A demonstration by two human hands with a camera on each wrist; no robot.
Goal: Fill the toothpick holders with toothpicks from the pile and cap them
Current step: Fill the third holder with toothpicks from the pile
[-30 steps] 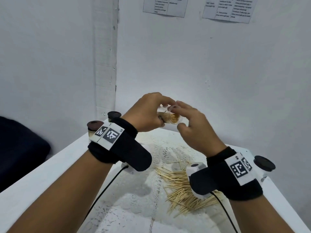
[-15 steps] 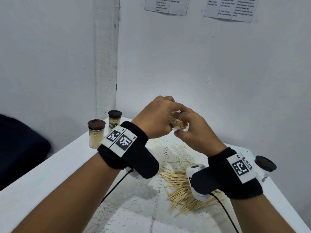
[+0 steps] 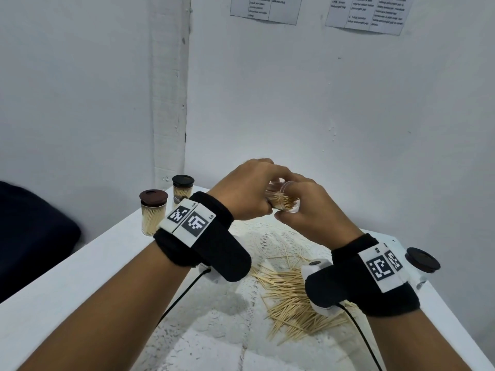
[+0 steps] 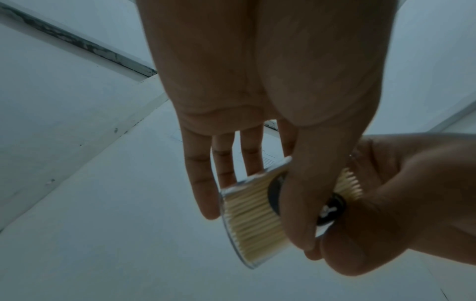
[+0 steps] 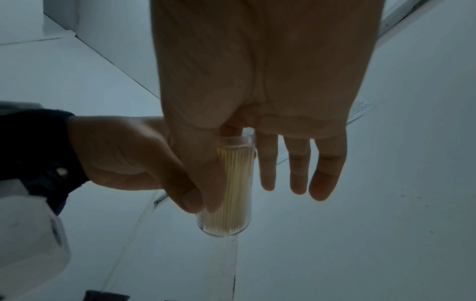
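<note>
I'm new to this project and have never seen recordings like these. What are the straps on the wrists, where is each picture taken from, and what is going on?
No machine here: a person works with bare hands. The black wrist straps carry small cameras. The wide picture comes from a camera on the head; the two dim ones look along each palm from the wrists.

The left hand and right hand together hold a clear toothpick holder, filled and uncapped, above the white table. On the table lie a loose pile of toothpicks, two filled, capped holders at the far left, and another dark-capped holder at the right, mostly hidden by the strap.
</note>
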